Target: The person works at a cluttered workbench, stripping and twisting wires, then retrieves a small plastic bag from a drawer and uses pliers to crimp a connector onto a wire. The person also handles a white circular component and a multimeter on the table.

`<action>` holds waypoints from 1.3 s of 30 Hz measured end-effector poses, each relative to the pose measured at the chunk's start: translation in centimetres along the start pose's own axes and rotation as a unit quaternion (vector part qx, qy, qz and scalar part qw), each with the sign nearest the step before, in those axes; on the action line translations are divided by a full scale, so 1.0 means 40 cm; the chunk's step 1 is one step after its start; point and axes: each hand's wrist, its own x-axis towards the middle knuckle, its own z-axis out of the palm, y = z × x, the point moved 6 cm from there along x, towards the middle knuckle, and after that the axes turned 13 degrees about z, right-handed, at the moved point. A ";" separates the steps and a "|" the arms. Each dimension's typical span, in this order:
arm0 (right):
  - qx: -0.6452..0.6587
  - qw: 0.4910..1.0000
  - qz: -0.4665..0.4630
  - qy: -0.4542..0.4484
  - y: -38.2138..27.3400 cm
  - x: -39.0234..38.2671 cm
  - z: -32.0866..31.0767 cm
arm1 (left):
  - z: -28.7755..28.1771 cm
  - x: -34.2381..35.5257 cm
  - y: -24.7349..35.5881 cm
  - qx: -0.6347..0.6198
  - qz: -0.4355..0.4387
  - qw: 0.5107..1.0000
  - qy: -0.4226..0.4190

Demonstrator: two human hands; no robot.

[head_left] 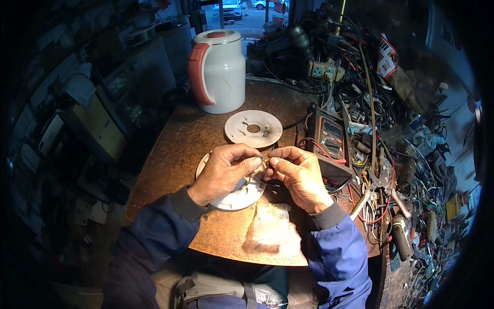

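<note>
My left hand (229, 172) and my right hand (290, 175) meet above a round white plastic base (234, 198) on the worn wooden table (175, 139). The fingers of both are pinched on small wire ends (264, 160), one bluish, with a yellowish bit, too small to make out fully. Behind them lies a pale round disc (252, 135) with a central hole and some dark smudges. Beside my right hand sits an orange-and-dark multimeter (330, 141) in a dark holder, with red and black leads. A small clear bag (270, 229) lies in front of my hands.
A white kettle (224, 77) with a red handle stands at the back. A dense heap of cables (370, 87), tools and parts fills the right side, with pliers (381, 180) at its near part. Shadowed cabinets (98, 129) stand at the left, off the table.
</note>
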 end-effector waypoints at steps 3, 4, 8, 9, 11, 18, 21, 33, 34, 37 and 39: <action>-0.013 0.999 -0.017 0.026 0.006 0.005 -0.005 | -0.010 -0.004 -0.008 0.033 -0.012 0.999 -0.005; -0.016 0.999 -0.019 0.032 0.005 0.006 -0.006 | -0.015 -0.006 -0.015 0.046 -0.023 0.999 -0.005; -0.020 0.998 -0.039 0.045 0.008 0.005 -0.009 | -0.007 -0.005 0.000 0.084 -0.008 0.996 -0.023; -0.019 0.998 -0.037 0.046 0.008 0.005 -0.008 | -0.005 -0.003 0.004 0.087 0.002 0.996 -0.026; -0.016 0.998 -0.035 0.048 0.006 0.004 -0.008 | -0.003 -0.001 0.008 0.085 0.012 0.996 -0.032; -0.036 0.998 -0.027 0.036 0.010 0.002 -0.006 | -0.006 -0.002 0.003 0.079 0.009 0.996 -0.035; -0.035 0.998 -0.032 0.032 0.009 0.001 -0.004 | -0.008 -0.004 -0.008 0.062 -0.006 0.997 -0.033; -0.042 0.998 -0.042 0.022 0.005 0.000 0.000 | 0.000 0.000 0.011 0.059 -0.003 0.997 -0.040; -0.045 0.998 -0.044 0.022 0.004 -0.001 0.001 | 0.001 0.000 0.011 0.059 -0.003 0.997 -0.041; -0.048 0.998 -0.047 0.021 0.004 -0.001 0.000 | -0.002 0.000 0.006 0.064 -0.002 0.997 -0.043; -0.049 0.998 -0.047 0.020 0.004 -0.001 0.001 | 0.000 0.000 0.008 0.052 -0.008 0.998 -0.041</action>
